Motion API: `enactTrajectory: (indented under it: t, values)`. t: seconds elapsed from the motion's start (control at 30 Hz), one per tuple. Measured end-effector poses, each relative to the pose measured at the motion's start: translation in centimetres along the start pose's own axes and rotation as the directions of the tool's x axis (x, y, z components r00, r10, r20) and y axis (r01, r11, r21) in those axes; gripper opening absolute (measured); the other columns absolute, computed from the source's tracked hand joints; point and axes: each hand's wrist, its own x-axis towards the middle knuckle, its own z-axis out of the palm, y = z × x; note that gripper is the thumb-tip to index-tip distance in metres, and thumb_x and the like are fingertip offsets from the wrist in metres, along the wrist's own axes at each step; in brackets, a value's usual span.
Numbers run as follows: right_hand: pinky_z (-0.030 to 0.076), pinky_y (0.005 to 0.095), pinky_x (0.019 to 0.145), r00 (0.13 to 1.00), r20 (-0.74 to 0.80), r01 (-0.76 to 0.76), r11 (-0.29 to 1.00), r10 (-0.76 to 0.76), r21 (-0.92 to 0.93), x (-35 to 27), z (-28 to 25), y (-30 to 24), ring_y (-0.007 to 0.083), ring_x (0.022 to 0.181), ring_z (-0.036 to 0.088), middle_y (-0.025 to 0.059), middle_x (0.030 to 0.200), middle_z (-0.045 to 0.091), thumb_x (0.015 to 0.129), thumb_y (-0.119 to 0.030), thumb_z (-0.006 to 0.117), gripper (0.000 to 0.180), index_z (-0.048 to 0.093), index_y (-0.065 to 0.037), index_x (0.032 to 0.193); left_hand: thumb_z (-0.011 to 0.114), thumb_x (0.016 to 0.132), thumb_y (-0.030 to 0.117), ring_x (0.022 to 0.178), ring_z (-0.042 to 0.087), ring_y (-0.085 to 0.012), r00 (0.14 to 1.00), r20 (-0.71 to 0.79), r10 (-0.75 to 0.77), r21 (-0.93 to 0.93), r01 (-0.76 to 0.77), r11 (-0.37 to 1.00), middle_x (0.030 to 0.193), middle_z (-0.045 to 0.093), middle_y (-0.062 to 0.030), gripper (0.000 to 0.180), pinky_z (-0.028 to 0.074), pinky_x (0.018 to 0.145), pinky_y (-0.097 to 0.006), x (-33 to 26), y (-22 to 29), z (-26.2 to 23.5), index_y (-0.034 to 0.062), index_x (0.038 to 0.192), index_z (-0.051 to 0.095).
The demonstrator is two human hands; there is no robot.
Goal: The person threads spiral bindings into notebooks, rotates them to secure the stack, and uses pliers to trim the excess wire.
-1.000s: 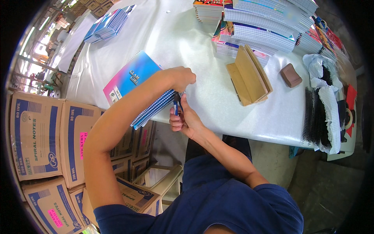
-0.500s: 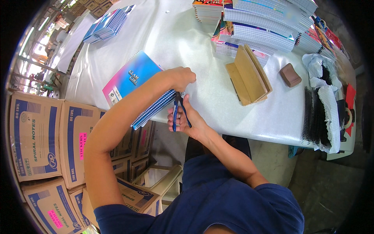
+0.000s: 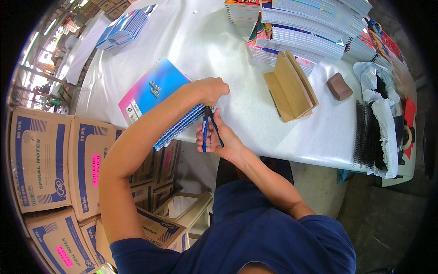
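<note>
A stack of spiral notebooks [image 3: 180, 125] lies at the table's front edge, bound edges toward me. A pink-and-blue cover [image 3: 153, 89] shows beyond my left forearm. My left arm reaches across the stack. My left hand [image 3: 213, 91] is closed at its right end, the fingers curled under so that what they grip is hidden. Just below it, my right hand [image 3: 232, 144] holds pliers with blue handles [image 3: 205, 130]. The handles are spread, and the jaws point up to the corner of the stack beneath my left hand.
A folded brown cardboard piece [image 3: 292, 91] and a brown block [image 3: 340, 86] sit to the right. Notebook piles [image 3: 301, 36] stand behind them. Black coils [image 3: 365, 134] lie at the right edge. More notebooks [image 3: 125, 27] are far left. Cartons [image 3: 43, 160] are stacked at lower left.
Almost nothing differs. My right hand and the pliers have shifted very slightly; my left hand stays at the end of the stack.
</note>
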Motion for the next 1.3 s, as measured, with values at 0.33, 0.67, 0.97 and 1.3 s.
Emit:
enactTrajectory:
  t: [0.33, 0.67, 0.97, 1.3]
  values:
    - [0.045, 0.0357, 0.061, 0.977, 0.189, -0.104, 0.994, 0.096, 0.032, 0.8, -2.8, 0.8, 0.0206, 0.064, 0.047, 0.0059, 0.071, 0.048, 0.086, -0.076, 0.035, 0.074, 0.053, -0.004, 0.088, 0.06, 0.065, -0.01, 0.093, 0.063, -0.0384, 0.998, -0.048, 0.043, 0.076, -0.039, 0.996, 0.101, 0.064, -0.0222, 0.064, 0.052, 0.08, -0.043, 0.4, -0.2, 1.4, -0.001, 0.128, 0.053]
    - [0.044, 0.0373, 0.064, 0.996, -0.069, -0.057, 0.997, 0.061, 0.06, 0.0, 0.2, 0.2, 0.0199, 0.067, 0.045, 0.0073, 0.076, 0.047, 0.086, -0.075, 0.035, 0.075, 0.052, -0.002, 0.091, 0.061, 0.067, -0.01, 0.099, 0.062, -0.0361, 0.999, -0.017, 0.042, 0.102, -0.04, 0.994, 0.113, 0.06, -0.0201, 0.064, 0.052, 0.084, -0.041, 0.6, -0.4, 1.8, -0.0017, 0.129, 0.051]
    - [0.048, 0.0395, 0.068, 0.983, 0.124, -0.148, 0.986, 0.138, 0.075, 0.3, -1.7, 1.1, 0.023, 0.072, 0.05, 0.0094, 0.08, 0.051, 0.087, -0.075, 0.033, 0.078, 0.056, 0.0, 0.095, 0.067, 0.066, -0.006, 0.097, 0.064, -0.0353, 0.989, -0.112, 0.093, 0.189, -0.07, 0.979, 0.114, 0.059, -0.0195, 0.06, 0.054, 0.081, -0.041, -0.2, 0.5, 2.6, -0.0042, 0.124, 0.052]
    - [0.051, 0.0471, 0.078, 0.979, -0.128, -0.154, 0.987, 0.159, 0.052, 0.3, 0.0, 0.2, 0.0295, 0.083, 0.056, 0.0136, 0.088, 0.056, 0.09, -0.073, 0.03, 0.082, 0.057, 0.004, 0.101, 0.066, 0.066, -0.007, 0.098, 0.064, -0.035, 0.988, -0.122, 0.092, 0.187, -0.068, 0.98, 0.114, 0.059, -0.0199, 0.059, 0.054, 0.081, -0.042, -0.2, 0.7, 2.6, -0.0047, 0.123, 0.052]
